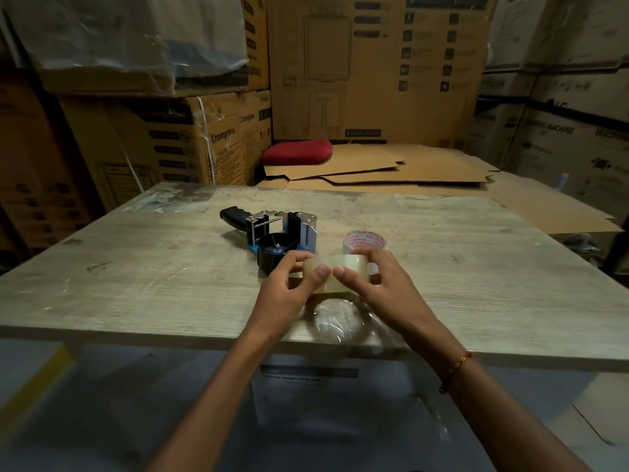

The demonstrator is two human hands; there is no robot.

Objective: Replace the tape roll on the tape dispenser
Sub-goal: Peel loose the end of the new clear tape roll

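Note:
A clear tape roll (337,277) is held just above the wooden table (153,284), near its front edge. My left hand (292,291) grips its left side and my right hand (377,284) its right side, both thumbs pressed on the roll's outer face. Behind my left hand lies the tape dispenser (272,233) on its side, with a black handle, metal frame and a black hub that carries no roll. A second roll (364,240) with a white core and red print stands behind my right hand. A crumpled clear plastic wrapper (337,323) lies under the held roll.
Stacked cardboard boxes (170,144) wall in the back and both sides. Flattened cardboard sheets (391,172) and a red cushion (297,151) lie beyond the table's far edge. A sheet of paper (306,396) lies on the floor below the front edge.

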